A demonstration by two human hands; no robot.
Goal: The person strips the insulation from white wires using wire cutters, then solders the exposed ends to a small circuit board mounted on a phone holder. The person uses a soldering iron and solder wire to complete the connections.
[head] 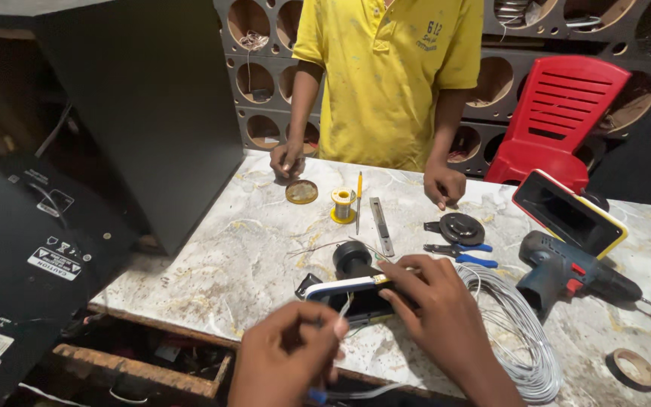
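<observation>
hands: left hand (pixel 289 354) pinches a thin white wire end between fingertips, with a blue-handled tool tucked low in the same fist; right hand (pixel 437 301) clamps the far end of the small black-and-white device (pixel 348 295).
device place: near the front edge of the marble table (pixel 250 249), partly overhanging toward the person.
slip risk: my judgement, a tug on the wire could drag the device off the front edge, since only one hand steadies it.
tangle risk: white wire coil (pixel 518 332) lies just beside the right wrist; a sleeve or elbow could snag loops.
clutter: blue pliers (pixel 461 252), cordless drill (pixel 566 267) and solder spool (pixel 343 205) sit near, likely to get knocked.
bystander: another person's hands rest on the far edge, well apart.
</observation>
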